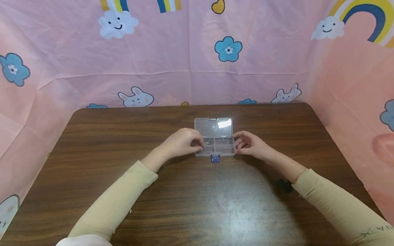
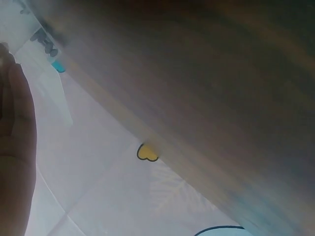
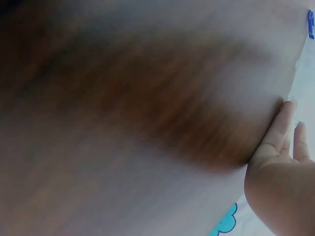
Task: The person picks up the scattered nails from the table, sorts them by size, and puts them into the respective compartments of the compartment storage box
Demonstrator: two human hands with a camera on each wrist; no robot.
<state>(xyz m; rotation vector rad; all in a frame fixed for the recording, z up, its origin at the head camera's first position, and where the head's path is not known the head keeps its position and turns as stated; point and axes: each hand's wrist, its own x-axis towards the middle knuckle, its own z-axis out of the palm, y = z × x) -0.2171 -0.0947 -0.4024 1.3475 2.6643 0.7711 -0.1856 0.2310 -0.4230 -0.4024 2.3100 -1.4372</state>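
Observation:
A clear plastic compartment box point(image 1: 224, 150) lies on the table with its lid point(image 1: 212, 127) raised at the back and a blue latch point(image 1: 215, 158) at the front. Small dark and silvery pieces point(image 1: 207, 141) sit in its back-left compartment; their kind is too small to tell. Over the box's left side is my left hand point(image 1: 184, 141), thumb and index finger curved towards each other; whether they pinch anything is hidden. My right hand point(image 1: 250, 145) holds the box's right side, index finger towards the back and thumb towards the front. The right wrist view shows the thumb point(image 3: 279, 125) along the box edge.
The brown wooden table point(image 1: 147, 212) extends around the box on all sides. A pink patterned cloth point(image 1: 172, 54) hangs behind and beside it. Some black item point(image 1: 284, 185) shows under the right forearm.

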